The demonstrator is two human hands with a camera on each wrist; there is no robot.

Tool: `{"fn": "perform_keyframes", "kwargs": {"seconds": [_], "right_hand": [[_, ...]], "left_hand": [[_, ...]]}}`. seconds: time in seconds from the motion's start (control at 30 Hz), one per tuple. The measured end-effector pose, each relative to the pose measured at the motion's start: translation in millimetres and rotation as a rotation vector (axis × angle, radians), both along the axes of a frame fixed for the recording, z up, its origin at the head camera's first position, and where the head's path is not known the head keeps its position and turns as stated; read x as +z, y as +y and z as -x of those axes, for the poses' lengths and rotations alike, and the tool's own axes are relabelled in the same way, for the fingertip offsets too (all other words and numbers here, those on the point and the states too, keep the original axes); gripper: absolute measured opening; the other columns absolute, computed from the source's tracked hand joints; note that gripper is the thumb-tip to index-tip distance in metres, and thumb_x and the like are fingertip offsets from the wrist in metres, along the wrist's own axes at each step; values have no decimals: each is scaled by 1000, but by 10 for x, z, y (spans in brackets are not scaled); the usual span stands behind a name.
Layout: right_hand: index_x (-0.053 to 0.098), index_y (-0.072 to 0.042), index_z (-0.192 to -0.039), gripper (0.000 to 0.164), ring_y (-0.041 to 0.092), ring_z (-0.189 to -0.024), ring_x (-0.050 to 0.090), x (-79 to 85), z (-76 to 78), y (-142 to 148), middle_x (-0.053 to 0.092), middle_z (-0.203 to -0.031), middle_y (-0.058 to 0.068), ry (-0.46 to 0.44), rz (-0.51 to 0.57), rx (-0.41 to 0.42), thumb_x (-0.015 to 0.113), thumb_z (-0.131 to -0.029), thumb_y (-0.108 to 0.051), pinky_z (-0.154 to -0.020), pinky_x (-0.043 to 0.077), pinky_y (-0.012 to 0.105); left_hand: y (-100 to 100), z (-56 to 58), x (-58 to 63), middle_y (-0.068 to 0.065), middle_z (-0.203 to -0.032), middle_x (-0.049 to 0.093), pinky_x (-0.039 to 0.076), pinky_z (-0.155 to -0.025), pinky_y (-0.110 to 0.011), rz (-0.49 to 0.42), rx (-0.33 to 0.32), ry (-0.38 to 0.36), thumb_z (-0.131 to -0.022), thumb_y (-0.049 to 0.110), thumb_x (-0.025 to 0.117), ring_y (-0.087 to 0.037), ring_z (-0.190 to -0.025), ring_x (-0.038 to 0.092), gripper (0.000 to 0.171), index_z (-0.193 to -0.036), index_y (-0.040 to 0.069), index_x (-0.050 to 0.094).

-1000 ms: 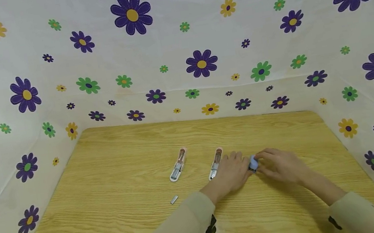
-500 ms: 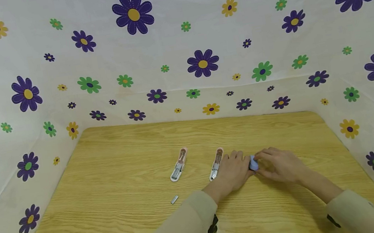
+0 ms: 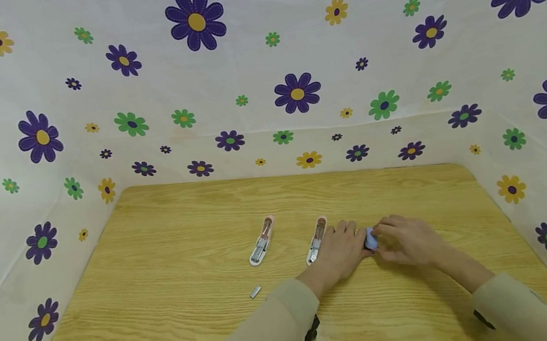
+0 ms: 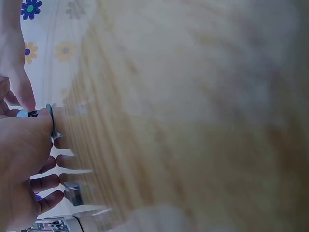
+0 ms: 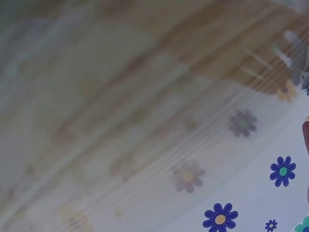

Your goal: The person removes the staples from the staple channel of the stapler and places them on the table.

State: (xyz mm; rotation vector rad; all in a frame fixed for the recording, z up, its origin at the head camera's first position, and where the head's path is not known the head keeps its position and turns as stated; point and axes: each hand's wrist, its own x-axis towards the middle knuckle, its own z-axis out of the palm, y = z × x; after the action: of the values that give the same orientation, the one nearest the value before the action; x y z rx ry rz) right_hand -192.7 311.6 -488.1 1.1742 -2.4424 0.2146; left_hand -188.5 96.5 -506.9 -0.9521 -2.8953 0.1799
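Observation:
A small blue stapler (image 3: 370, 238), mostly hidden, is between my two hands on the wooden table. My left hand (image 3: 336, 252) grips its left side with thumb and index finger; its other fingertips touch the table in the left wrist view. My right hand (image 3: 410, 241) pinches the stapler's blue part from the right. Partly behind my left hand lies a white-and-pink stapler (image 3: 317, 239) with its metal inside showing. A second white-and-pink stapler (image 3: 262, 242) lies farther left. In the right wrist view, only a bit of my right hand's finger (image 5: 306, 135) shows.
A short strip of staples (image 3: 255, 292) lies left of my left forearm. The wood-grain table (image 3: 166, 304) is enclosed at the back and sides by a white cloth (image 3: 245, 51) with flowers. Glare marks the table's front.
The stapler's blue part has turned slightly between my hands, and its dark lower end shows less than before. My right forearm has shifted slightly left. The other staplers and staples stay put.

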Motion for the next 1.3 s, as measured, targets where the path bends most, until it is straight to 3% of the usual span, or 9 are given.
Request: {"fn": "perform_keyframes", "kwargs": {"seconds": [0.23,0.47,0.63,0.87,1.07,1.3], "right_hand": [[75,-14,-95,27,16,-76,72,3,71,22,76,-90,2,-23,80,-9,85,-71,-19,-61,58,29],[79,-14,-98,18,14,-77,71,102,102,71,79,-90,-1,-223,198,-149,85,-82,-11,-67,60,31],[78,-10,-104,15,18,-79,72,162,198,83,80,-95,3,-284,240,-205,80,-88,-10,-69,61,31],[77,-4,-109,17,21,-81,73,162,303,116,80,-96,9,-371,237,-277,77,-92,-10,-70,61,30],[75,-2,-117,25,23,-87,74,112,364,114,80,-103,13,-455,184,-328,75,-95,-14,-76,64,39],[74,-1,-121,29,29,-90,75,208,332,87,79,-112,18,-494,213,-379,73,-98,-19,-73,62,42]], "left_hand": [[-1,3,-7,7,-128,61,52,-96,-32,-12,-1,-4,-105,65,40,-12,-117,58,51,-139,29,55],[23,4,-3,6,-133,59,52,-97,-33,-11,2,-52,-106,65,39,-12,-121,56,54,-147,31,50],[18,3,27,6,-135,59,52,-98,-33,4,8,-48,-107,63,40,-12,-122,56,54,-150,33,49],[31,-6,20,6,-131,60,51,-97,-33,-3,6,-66,-107,63,40,-12,-119,56,51,-145,32,52],[33,-13,27,5,-136,60,51,-102,-36,-12,12,-73,-107,62,40,-13,-123,56,50,-145,31,52],[30,-8,30,5,-136,60,52,-103,-36,-27,14,-67,-108,61,42,-14,-124,56,50,-146,30,52]]}}
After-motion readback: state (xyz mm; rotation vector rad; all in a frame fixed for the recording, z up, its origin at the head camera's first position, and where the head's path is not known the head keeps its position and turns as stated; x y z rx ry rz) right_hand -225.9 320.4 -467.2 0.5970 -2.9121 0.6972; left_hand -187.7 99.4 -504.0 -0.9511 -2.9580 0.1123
